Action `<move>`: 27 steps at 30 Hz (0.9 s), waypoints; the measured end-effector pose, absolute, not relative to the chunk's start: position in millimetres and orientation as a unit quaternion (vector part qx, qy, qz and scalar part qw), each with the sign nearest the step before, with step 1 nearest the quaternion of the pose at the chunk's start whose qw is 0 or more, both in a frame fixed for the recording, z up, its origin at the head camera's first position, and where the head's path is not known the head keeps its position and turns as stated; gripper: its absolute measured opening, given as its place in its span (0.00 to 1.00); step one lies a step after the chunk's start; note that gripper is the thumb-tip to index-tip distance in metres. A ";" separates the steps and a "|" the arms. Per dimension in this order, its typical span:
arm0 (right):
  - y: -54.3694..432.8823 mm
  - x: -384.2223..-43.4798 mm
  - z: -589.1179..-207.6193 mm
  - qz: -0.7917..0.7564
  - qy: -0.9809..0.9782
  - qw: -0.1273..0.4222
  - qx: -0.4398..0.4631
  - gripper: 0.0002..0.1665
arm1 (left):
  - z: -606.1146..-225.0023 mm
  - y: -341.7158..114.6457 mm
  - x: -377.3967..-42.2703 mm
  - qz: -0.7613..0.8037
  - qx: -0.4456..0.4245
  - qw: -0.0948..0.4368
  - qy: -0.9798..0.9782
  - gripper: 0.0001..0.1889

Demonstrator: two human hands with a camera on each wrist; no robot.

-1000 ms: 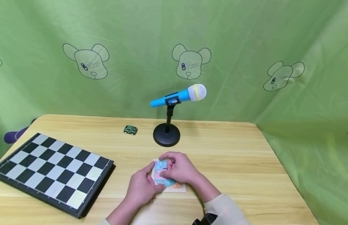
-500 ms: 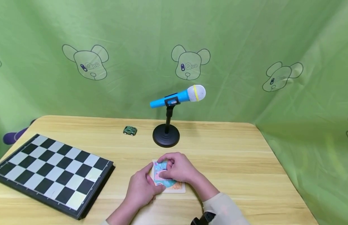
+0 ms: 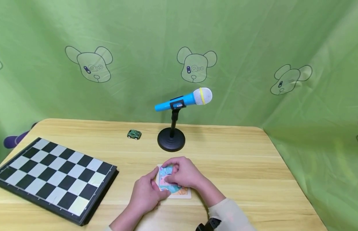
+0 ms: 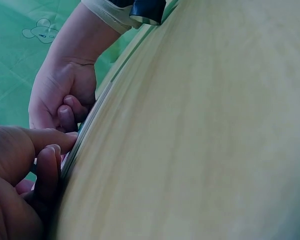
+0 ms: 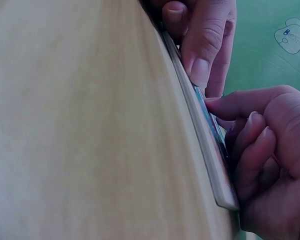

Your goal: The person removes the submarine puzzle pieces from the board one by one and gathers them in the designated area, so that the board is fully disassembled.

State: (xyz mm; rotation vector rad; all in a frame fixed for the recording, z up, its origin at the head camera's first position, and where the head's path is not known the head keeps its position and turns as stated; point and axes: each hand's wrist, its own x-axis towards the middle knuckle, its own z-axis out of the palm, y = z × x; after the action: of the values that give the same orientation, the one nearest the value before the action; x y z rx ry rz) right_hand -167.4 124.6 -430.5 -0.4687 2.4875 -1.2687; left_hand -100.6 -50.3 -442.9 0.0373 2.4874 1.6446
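Note:
A small flat picture puzzle (image 3: 184, 194) with a pale border and a pink, blue and orange print lies on the wooden table, near its front. My left hand (image 3: 145, 192) holds its left side, forefinger at the upper left corner and thumb over the lower edge. Over the right part of the print is my right hand (image 3: 187, 173), thumb and forefinger spread across a piece and pinching at it, the other fingers curled. That hand hides much of the picture. In the right wrist view the puzzle board (image 5: 210, 157) appears edge-on, with the right thumb touching its top layer.
A black-and-white chessboard (image 3: 53, 171) lies at the left. Behind the hands stands a blue toy microphone (image 3: 183, 99) on a black round-based stand (image 3: 171, 139). A small green toy car (image 3: 134, 134) is left of it. A green curtain (image 3: 239, 64) surrounds the table (image 3: 239, 160).
Both hands keep nearly the same place and grip on the puzzle. The head view shifts very slightly.

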 end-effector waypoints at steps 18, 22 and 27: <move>122.2 -164.6 -431.0 -0.484 0.847 0.154 -0.160 0.21 | -444.2 -49.9 -100.8 0.557 0.017 0.077 0.827 0.48; 122.5 -163.5 -431.3 -0.494 0.842 0.150 -0.159 0.22 | -444.0 -49.6 -101.4 0.556 0.012 0.078 0.828 0.48; 123.4 -163.2 -434.3 -0.494 0.845 0.136 -0.154 0.22 | -443.4 -49.7 -101.7 0.556 0.005 0.084 0.827 0.49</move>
State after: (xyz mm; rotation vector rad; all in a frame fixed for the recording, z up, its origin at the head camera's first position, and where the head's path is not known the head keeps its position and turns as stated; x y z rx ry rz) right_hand -163.2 123.4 -434.3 -0.4464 2.4462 -1.4305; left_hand -101.7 -49.7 -443.4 0.0162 2.4675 1.6591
